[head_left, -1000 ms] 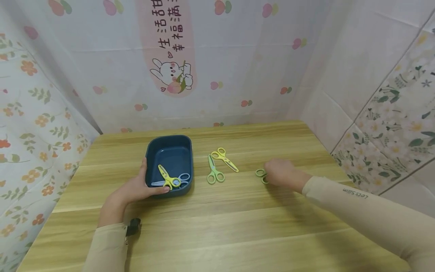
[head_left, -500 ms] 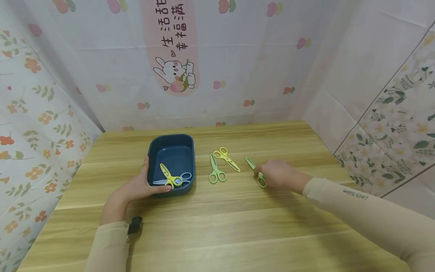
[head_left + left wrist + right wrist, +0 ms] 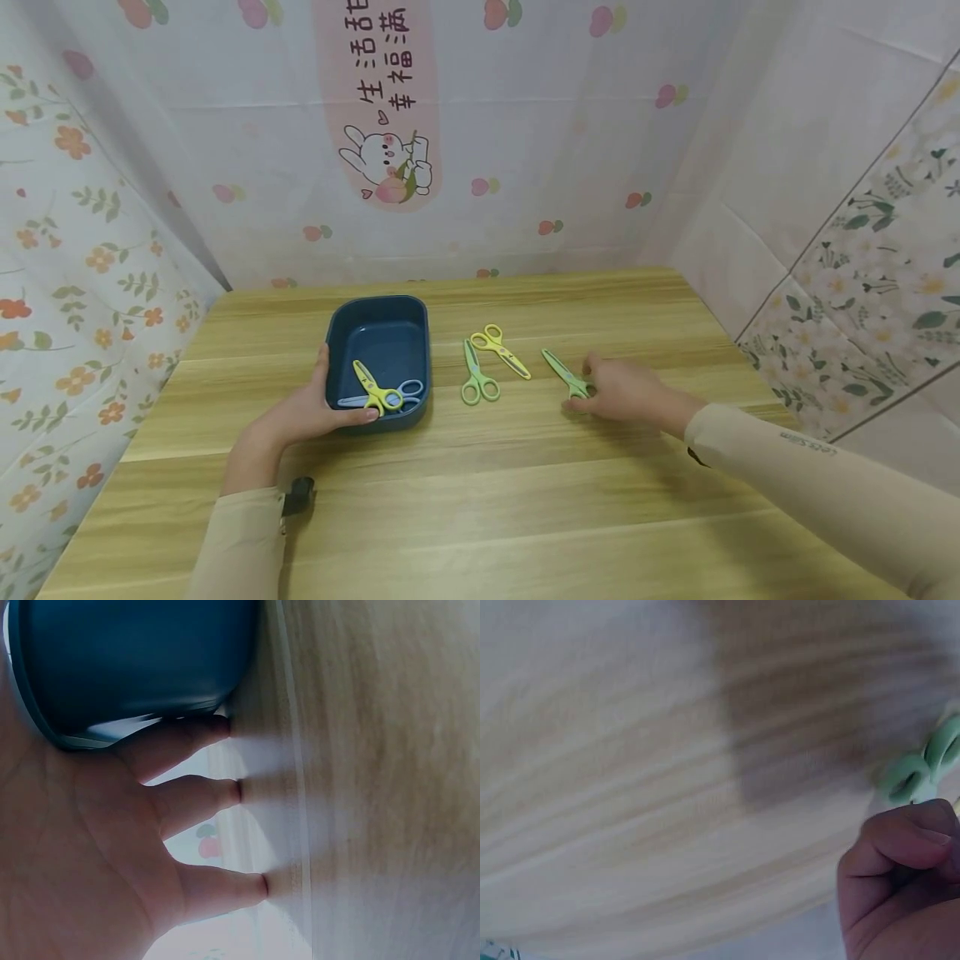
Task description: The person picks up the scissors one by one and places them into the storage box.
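My left hand (image 3: 300,412) lies at the near left corner of the dark blue box (image 3: 378,302), thumb along its near rim. In the left wrist view the fingers (image 3: 199,802) are spread and straight, fingertips at the tabletop, one along the box wall. My right hand (image 3: 626,390) grips green scissors (image 3: 564,372) by the handles, thumb and fingers either side. Their blades point away to the left, close over the table. In the right wrist view green handle loops (image 3: 906,778) stand out beyond the curled thumb and finger. Yellow scissors (image 3: 366,377) lie over light blue scissors (image 3: 411,388) inside the box.
Between box and right hand, a second pair of green scissors (image 3: 474,373) and another yellow pair (image 3: 497,343) lie on the wooden table (image 3: 480,500). A patterned curtain (image 3: 525,167) hangs along the table's far edge, with more at both sides.
The right-hand scissors have turned, so their blades now point left where the handles were. My right hand has shifted from their middle to the handles. My left hand stays at the box.
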The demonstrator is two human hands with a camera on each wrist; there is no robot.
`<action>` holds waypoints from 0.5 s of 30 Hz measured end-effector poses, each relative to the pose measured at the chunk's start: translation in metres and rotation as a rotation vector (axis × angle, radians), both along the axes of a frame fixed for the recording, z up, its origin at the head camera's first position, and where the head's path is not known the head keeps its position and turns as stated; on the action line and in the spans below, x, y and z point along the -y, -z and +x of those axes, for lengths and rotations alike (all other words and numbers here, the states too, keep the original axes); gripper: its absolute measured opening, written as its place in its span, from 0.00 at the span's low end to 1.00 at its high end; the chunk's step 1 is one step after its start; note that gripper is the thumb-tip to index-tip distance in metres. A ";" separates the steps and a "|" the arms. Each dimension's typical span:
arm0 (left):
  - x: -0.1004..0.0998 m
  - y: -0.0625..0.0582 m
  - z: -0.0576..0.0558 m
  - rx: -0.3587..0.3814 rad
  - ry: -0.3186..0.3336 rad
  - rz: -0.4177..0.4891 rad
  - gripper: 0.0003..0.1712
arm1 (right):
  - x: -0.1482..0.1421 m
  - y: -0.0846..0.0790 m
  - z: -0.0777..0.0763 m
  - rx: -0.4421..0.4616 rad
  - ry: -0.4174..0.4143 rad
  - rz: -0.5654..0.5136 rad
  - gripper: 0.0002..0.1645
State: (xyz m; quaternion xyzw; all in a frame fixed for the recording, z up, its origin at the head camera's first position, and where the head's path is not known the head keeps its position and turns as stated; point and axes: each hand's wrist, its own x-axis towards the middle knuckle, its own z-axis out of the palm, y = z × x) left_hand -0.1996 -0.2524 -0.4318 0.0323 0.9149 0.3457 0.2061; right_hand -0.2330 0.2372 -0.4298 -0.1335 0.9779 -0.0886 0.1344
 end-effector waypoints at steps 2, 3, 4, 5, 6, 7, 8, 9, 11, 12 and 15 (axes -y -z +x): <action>0.000 0.000 0.000 0.001 -0.002 -0.001 0.89 | 0.000 0.003 0.003 0.015 0.018 0.004 0.47; 0.000 0.000 0.000 0.001 -0.003 -0.001 0.89 | 0.000 0.004 0.004 0.023 0.032 0.004 0.46; 0.000 0.000 0.000 -0.001 -0.003 -0.006 0.89 | 0.000 0.005 0.005 0.029 0.047 0.005 0.45; 0.000 0.000 0.000 0.000 -0.004 -0.009 0.89 | 0.000 0.006 0.006 0.032 0.055 0.006 0.44; 0.000 0.000 0.001 -0.001 -0.004 -0.011 0.89 | 0.000 0.007 0.007 0.032 0.063 0.006 0.43; 0.000 0.000 0.001 -0.001 -0.005 -0.015 0.89 | 0.000 0.008 0.007 0.029 0.068 0.006 0.42; 0.000 0.000 0.001 -0.001 -0.007 -0.019 0.89 | 0.000 0.009 0.008 0.022 0.071 0.008 0.42; 0.000 -0.001 0.001 -0.003 -0.007 -0.020 0.89 | -0.001 0.010 0.008 0.015 0.074 0.012 0.41; 0.000 -0.001 0.002 -0.003 -0.009 -0.021 0.89 | -0.001 0.010 0.009 0.002 0.076 0.024 0.41; 0.000 -0.001 0.002 -0.005 -0.009 -0.020 0.89 | -0.001 0.010 0.010 -0.009 0.071 0.033 0.41; 0.001 -0.001 0.001 -0.009 -0.011 -0.020 0.89 | -0.001 0.010 0.010 -0.029 0.072 0.072 0.41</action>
